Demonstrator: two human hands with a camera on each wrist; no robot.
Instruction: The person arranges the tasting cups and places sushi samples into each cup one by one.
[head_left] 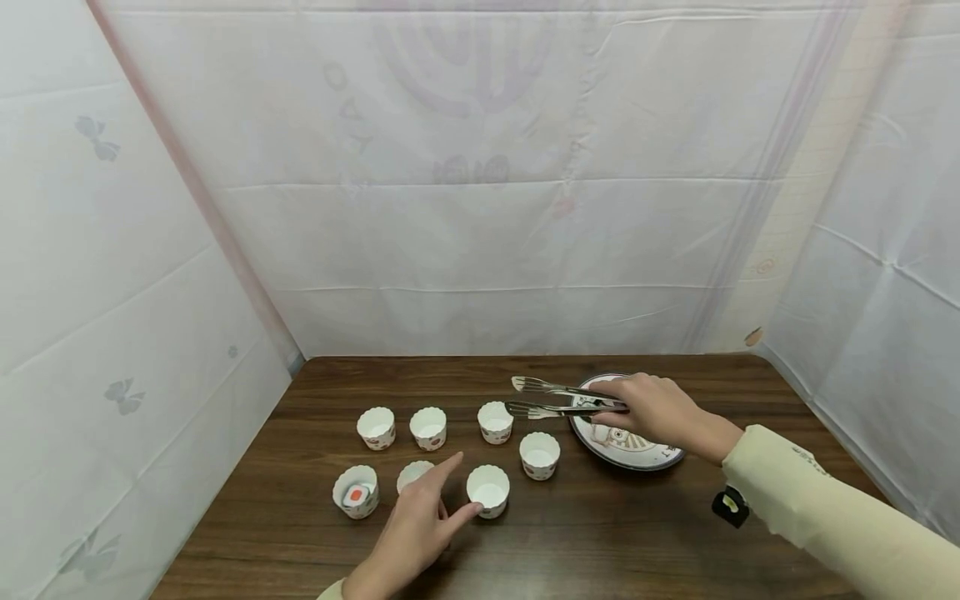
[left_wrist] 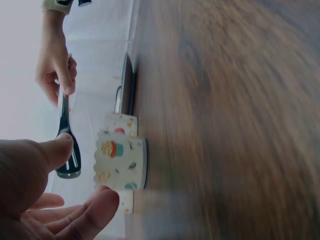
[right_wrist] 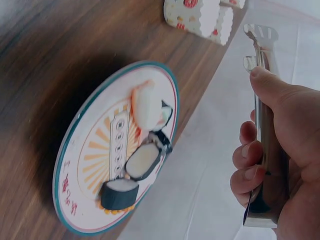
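My right hand [head_left: 651, 408] grips metal tongs [right_wrist: 265, 125] over the plate [head_left: 637, 457], their tips pointing left and parted with nothing between them. On that plate lie several sushi pieces, among them a dark-wrapped roll [right_wrist: 120, 194] and a white-and-orange piece [right_wrist: 146, 107]. My left hand [head_left: 420, 517] reaches in low among the paper baking cups, thumb and fingers spread apart. Its thumb tip is right at the rim of one white cup [head_left: 488, 490], and its index finger partly hides another cup [head_left: 414, 473]. A cup [head_left: 356, 492] further left holds a sushi piece with an orange top [head_left: 356, 496].
Behind these, cups stand in a loose back row: one at left [head_left: 377, 428], one beside it [head_left: 428, 428] and one near the tong tips [head_left: 495, 422]. Another cup [head_left: 539, 456] sits beside the plate. White patterned sheets [head_left: 480, 233] enclose the wooden table [head_left: 585, 550].
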